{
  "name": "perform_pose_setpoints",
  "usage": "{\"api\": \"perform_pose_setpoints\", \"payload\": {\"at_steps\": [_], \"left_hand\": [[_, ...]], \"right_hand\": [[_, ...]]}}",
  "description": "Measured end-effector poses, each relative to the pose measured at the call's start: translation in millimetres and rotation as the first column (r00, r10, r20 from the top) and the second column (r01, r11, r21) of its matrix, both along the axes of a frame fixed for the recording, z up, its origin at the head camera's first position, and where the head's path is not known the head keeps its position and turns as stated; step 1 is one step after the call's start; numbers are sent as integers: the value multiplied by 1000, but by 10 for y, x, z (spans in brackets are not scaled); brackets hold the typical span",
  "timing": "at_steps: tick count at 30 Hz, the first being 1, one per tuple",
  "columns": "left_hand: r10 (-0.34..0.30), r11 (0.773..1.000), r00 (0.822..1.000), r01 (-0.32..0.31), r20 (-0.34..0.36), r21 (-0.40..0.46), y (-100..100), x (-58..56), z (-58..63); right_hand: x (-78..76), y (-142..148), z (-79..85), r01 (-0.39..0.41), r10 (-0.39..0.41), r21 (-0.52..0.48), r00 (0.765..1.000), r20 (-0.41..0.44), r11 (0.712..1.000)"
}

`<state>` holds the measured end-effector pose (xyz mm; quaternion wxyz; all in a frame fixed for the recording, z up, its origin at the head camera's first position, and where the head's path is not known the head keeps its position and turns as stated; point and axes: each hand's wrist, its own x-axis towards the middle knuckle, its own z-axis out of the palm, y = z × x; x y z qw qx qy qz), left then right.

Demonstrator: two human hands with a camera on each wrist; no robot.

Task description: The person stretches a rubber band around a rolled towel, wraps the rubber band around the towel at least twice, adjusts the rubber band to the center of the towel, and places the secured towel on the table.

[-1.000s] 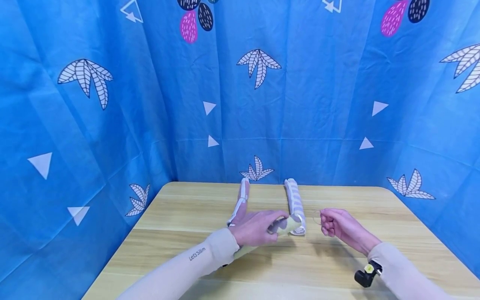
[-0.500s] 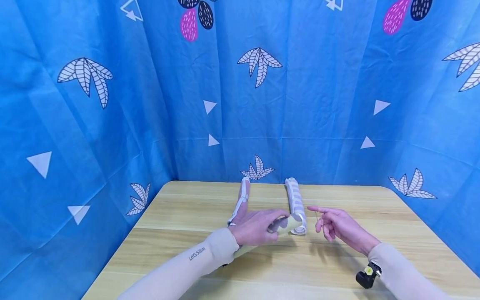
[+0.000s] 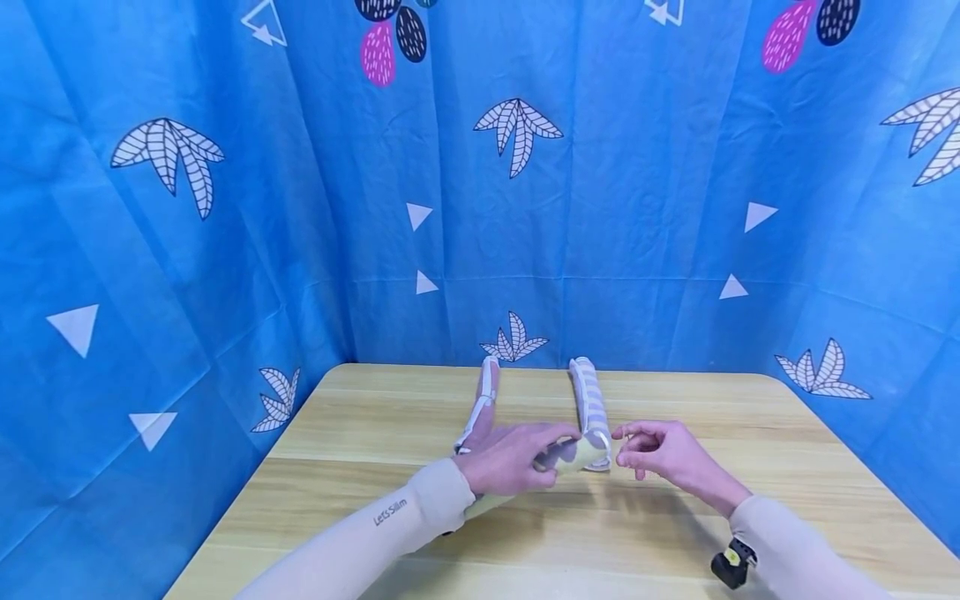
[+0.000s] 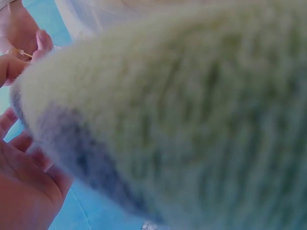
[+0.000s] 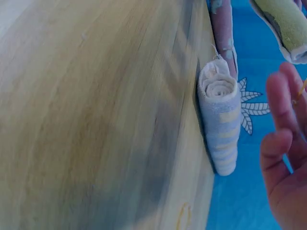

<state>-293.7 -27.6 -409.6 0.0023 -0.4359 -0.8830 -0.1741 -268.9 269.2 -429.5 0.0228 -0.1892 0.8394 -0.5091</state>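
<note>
My left hand (image 3: 506,458) grips a rolled towel (image 3: 579,456), pale yellow-green with grey patches, holding it at a slant above the table. In the left wrist view the fuzzy towel fills most of the picture. Just off its right end is my right hand (image 3: 667,454), fingers bent and a little apart. A thin yellow rubber band (image 5: 301,90) is held at the right fingers; most of it is hidden. Whether the band touches the towel, I cannot tell.
A striped rolled towel (image 3: 591,400) and a pink rolled towel with white edging (image 3: 487,396) lie at the back of the wooden table (image 3: 360,425). A yellow loop (image 5: 179,220) lies on the table in the right wrist view. Blue curtain (image 3: 645,208) encloses the back and sides.
My right hand pinched the band, then stretched it with the index finger extended; now its fingers are bent and nearer the towel's end. The left hand has barely moved.
</note>
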Motion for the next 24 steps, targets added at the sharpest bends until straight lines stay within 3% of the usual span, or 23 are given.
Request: {"api": "perform_pose_setpoints", "payload": {"at_steps": [4, 9, 18, 24], "left_hand": [[9, 1000, 1000, -9, -3, 6, -3, 4, 2], [5, 1000, 1000, -4, -2, 25, -14, 8, 4], [-31, 1000, 999, 31, -15, 4, -52, 38, 31], [-100, 995, 995, 100, -19, -1, -55, 56, 75]], "right_hand": [[48, -35, 18, 37, -26, 114, 995, -96, 993], [76, -68, 21, 36, 2, 208, 984, -180, 977], [91, -105, 28, -38, 72, 182, 980, -186, 983], [139, -185, 42, -98, 133, 171, 970, -205, 980]]}}
